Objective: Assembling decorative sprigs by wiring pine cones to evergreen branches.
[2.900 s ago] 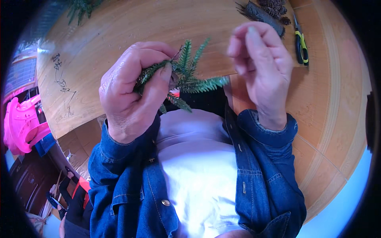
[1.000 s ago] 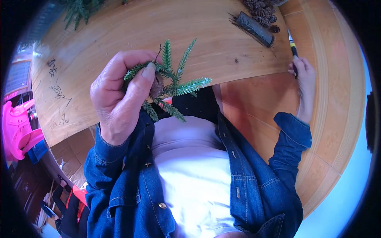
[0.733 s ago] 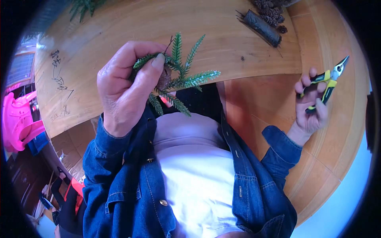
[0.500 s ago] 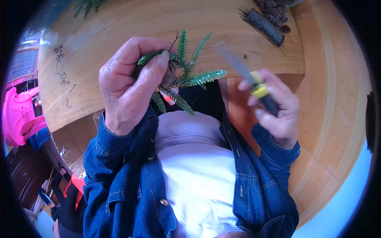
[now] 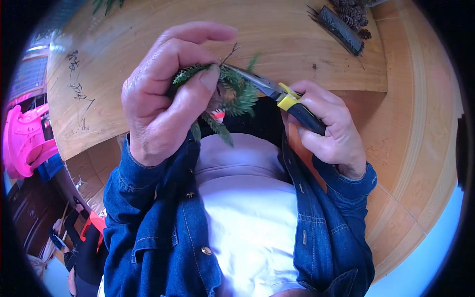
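My left hand (image 5: 161, 99) pinches a green fir sprig (image 5: 241, 101) between thumb and forefinger, its other fingers raised. A brownish pine cone (image 5: 216, 101) sits among the needles, partly behind the thumb. From the pinch a thin dark stem or wire (image 5: 228, 54) sticks up, forked at its end. My right hand (image 5: 334, 123) is closed round the black and yellow handles of long-nose pliers (image 5: 264, 85). Their jaws point left, with the tips at the foot of the thin stem beside my left thumb. Whether the jaws grip it is too small to tell.
Across the far side stretches a wooden table (image 5: 123, 54) with dark scribbles at its left. A dark bundle of thin sticks (image 5: 340, 30) and several pine cones (image 5: 354, 15) lie at its far right. A pink plastic chair (image 5: 27, 141) stands left; another person (image 5: 89, 247) is at lower left.
My right hand has swung the pliers left and brought their tips to the stem by my left thumb. The sprig's branches have turned and bunched. My left forefinger has lifted slightly.
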`<state>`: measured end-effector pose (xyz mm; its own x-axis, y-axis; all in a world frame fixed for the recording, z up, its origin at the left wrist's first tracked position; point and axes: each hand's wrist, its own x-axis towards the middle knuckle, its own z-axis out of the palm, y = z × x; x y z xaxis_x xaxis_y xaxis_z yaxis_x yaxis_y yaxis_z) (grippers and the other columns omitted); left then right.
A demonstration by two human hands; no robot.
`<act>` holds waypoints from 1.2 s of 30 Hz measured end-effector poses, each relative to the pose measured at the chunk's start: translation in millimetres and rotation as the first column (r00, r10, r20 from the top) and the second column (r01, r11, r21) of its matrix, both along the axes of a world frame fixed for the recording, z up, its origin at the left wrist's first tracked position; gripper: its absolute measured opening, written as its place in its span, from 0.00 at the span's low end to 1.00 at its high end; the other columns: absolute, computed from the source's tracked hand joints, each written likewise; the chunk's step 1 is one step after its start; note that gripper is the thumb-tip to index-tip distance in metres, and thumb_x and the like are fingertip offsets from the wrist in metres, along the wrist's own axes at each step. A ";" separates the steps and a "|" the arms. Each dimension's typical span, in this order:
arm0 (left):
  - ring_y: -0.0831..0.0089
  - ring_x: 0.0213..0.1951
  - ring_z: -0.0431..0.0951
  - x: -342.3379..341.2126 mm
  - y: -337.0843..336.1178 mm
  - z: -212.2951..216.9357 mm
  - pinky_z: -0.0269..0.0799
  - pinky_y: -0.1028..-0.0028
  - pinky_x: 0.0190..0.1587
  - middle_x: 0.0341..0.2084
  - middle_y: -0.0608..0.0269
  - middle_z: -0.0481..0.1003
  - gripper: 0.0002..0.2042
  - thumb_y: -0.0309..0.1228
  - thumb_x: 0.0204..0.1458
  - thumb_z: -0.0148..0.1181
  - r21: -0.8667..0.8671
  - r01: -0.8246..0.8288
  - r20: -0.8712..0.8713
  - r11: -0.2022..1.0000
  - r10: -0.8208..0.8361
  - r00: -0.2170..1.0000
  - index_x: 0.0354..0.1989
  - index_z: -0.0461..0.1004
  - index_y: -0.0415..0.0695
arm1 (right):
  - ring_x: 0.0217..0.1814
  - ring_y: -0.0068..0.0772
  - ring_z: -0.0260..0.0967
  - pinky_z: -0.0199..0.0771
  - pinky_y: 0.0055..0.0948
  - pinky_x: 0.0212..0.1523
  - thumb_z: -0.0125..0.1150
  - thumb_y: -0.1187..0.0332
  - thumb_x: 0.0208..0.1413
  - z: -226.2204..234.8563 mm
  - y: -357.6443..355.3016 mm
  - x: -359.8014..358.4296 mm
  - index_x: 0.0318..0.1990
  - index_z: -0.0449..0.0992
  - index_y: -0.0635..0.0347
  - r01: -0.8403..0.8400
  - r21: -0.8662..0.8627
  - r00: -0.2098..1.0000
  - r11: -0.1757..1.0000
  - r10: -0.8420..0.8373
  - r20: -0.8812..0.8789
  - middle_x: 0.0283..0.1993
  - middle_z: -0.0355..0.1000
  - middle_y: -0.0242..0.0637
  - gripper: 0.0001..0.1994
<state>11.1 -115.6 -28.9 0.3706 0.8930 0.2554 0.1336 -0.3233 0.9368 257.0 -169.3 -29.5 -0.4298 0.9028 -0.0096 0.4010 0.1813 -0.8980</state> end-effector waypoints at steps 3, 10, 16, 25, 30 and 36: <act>0.73 0.38 0.72 3.6 -2.2 0.5 0.67 0.76 0.43 0.40 0.48 0.73 0.08 0.24 0.52 0.47 -0.047 0.057 0.117 0.997 -0.051 0.992 0.37 0.69 0.33 | 0.38 0.35 0.66 0.64 0.25 0.40 0.49 0.82 0.34 -1.3 0.9 -3.2 0.30 0.71 0.68 -0.008 -0.009 1.000 1.000 0.008 -0.005 0.39 0.67 0.42 0.11; 0.72 0.39 0.73 1.0 -4.0 -5.3 0.68 0.75 0.44 0.39 0.48 0.74 0.10 0.25 0.54 0.46 -0.196 0.104 0.206 0.975 -0.062 0.977 0.40 0.69 0.32 | 0.39 0.34 0.66 0.64 0.25 0.41 0.52 0.79 0.36 -3.1 -4.0 0.2 0.32 0.72 0.68 0.020 -0.023 0.999 1.000 -0.019 0.031 0.41 0.67 0.42 0.11; 0.75 0.37 0.73 -0.4 -4.0 0.8 0.68 0.78 0.42 0.38 0.52 0.74 0.10 0.26 0.54 0.48 -0.242 0.038 0.118 0.970 -0.010 0.993 0.40 0.69 0.32 | 0.43 0.38 0.64 0.62 0.31 0.47 0.57 0.69 0.36 4.6 -10.2 24.0 0.32 0.73 0.68 0.073 -0.042 0.997 0.996 -0.073 -0.013 0.43 0.67 0.46 0.13; 0.79 0.34 0.72 8.2 -11.3 5.7 0.67 0.82 0.38 0.34 0.58 0.75 0.10 0.25 0.54 0.49 -0.279 -0.024 0.086 0.960 0.050 0.995 0.41 0.71 0.32 | 0.42 0.37 0.64 0.64 0.26 0.42 0.56 0.75 0.37 10.4 1.1 17.4 0.35 0.73 0.69 -0.038 -0.001 0.991 0.999 0.038 -0.132 0.39 0.64 0.44 0.13; 0.80 0.33 0.72 6.2 -10.0 -0.5 0.67 0.82 0.38 0.33 0.60 0.76 0.10 0.25 0.54 0.50 -0.296 -0.018 0.130 0.955 0.059 0.990 0.42 0.71 0.33 | 0.42 0.37 0.64 0.64 0.27 0.43 0.56 0.76 0.36 8.6 4.8 17.0 0.35 0.73 0.69 -0.063 0.029 0.993 0.998 0.065 -0.096 0.39 0.64 0.44 0.14; 0.79 0.34 0.72 10.2 -10.1 1.2 0.67 0.81 0.39 0.33 0.59 0.75 0.10 0.25 0.53 0.50 -0.358 -0.023 0.154 0.933 0.084 0.984 0.41 0.71 0.33 | 0.42 0.38 0.65 0.65 0.28 0.42 0.56 0.77 0.36 7.2 8.0 19.1 0.35 0.73 0.68 -0.082 0.041 0.992 0.996 0.085 -0.093 0.39 0.64 0.44 0.14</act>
